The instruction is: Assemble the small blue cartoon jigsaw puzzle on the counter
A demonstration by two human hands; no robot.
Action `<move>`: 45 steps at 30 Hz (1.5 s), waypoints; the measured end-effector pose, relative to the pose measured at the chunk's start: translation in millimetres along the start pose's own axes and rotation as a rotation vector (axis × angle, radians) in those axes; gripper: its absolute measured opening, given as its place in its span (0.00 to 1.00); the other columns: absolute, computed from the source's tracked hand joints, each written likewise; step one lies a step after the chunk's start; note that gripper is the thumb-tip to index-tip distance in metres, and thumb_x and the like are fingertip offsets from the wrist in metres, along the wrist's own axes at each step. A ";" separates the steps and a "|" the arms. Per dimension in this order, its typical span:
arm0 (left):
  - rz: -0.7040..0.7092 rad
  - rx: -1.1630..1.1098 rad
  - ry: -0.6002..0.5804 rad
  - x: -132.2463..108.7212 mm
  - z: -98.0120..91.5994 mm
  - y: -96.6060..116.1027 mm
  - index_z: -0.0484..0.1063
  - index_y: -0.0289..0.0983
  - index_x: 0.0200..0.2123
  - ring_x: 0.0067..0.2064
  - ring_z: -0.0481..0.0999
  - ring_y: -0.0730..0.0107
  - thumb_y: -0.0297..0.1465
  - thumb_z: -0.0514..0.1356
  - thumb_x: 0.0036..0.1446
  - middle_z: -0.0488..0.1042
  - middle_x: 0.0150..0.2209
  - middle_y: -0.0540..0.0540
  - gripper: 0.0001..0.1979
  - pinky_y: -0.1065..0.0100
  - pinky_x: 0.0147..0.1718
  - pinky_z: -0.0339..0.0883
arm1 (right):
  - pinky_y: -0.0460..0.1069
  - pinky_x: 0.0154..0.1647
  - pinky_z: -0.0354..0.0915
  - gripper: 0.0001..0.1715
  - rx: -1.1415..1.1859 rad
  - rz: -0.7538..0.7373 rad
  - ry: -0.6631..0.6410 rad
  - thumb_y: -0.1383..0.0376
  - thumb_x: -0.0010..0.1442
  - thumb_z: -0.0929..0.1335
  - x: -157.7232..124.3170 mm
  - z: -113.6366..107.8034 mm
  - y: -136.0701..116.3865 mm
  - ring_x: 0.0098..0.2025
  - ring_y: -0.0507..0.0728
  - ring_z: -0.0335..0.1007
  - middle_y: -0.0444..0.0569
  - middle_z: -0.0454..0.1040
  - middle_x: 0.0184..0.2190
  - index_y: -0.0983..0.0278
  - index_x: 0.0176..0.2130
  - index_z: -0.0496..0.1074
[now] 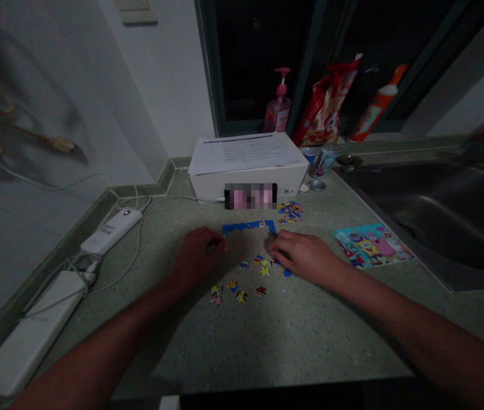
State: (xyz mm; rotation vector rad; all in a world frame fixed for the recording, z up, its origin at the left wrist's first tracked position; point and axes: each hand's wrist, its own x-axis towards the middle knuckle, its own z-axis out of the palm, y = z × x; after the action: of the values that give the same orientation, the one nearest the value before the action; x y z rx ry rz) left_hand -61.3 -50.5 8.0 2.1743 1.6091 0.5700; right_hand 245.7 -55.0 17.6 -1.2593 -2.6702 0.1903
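Note:
A blue strip of joined jigsaw puzzle pieces (248,226) lies on the counter between my hands. At its left end my left hand (197,250) is curled, thumb and forefinger closed on a small orange-brown puzzle piece (226,246). My right hand (299,250) rests at the strip's right end with its fingers pressed together; what they grip, if anything, is hidden. Loose puzzle pieces (263,265) lie between the hands, one blue piece (287,273) just under the right one. Nearer me are several more loose pieces (241,295).
Behind the strip is a piled heap of pieces (291,211) by a white box (246,156) with a phone-like screen (250,196) against it. A cartoon picture sheet (372,246) lies beside the sink (438,199). Cans (325,160) stand behind; a power strip (32,330) and cables lie left.

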 end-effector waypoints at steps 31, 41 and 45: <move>0.134 0.019 0.182 -1.0 11.3 -6.1 0.79 0.42 0.35 0.42 0.79 0.57 0.30 0.65 0.65 0.80 0.35 0.45 0.04 0.51 0.49 0.72 | 0.50 0.32 0.58 0.16 -0.001 -0.103 0.158 0.66 0.74 0.63 6.1 18.1 -5.1 0.37 0.56 0.73 0.50 0.77 0.37 0.62 0.42 0.81; 0.144 0.009 0.181 0.1 9.8 -5.2 0.79 0.43 0.34 0.41 0.80 0.56 0.31 0.63 0.64 0.81 0.35 0.45 0.06 0.51 0.48 0.72 | 0.53 0.35 0.68 0.19 -0.025 0.079 0.311 0.61 0.77 0.62 6.2 3.9 1.3 0.41 0.60 0.78 0.54 0.80 0.44 0.62 0.49 0.81; 0.130 0.026 0.176 0.1 9.6 -4.4 0.80 0.42 0.34 0.41 0.80 0.57 0.30 0.64 0.63 0.81 0.35 0.45 0.05 0.52 0.48 0.72 | 0.54 0.36 0.70 0.22 -0.038 0.141 0.367 0.58 0.77 0.61 6.2 0.7 6.6 0.42 0.62 0.79 0.55 0.80 0.44 0.62 0.49 0.81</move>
State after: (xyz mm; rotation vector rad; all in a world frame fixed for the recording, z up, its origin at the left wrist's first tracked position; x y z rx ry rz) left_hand -59.8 -49.8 -2.4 2.3165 1.5756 0.8034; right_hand 246.6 -46.0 16.3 -1.3459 -2.2869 -0.0681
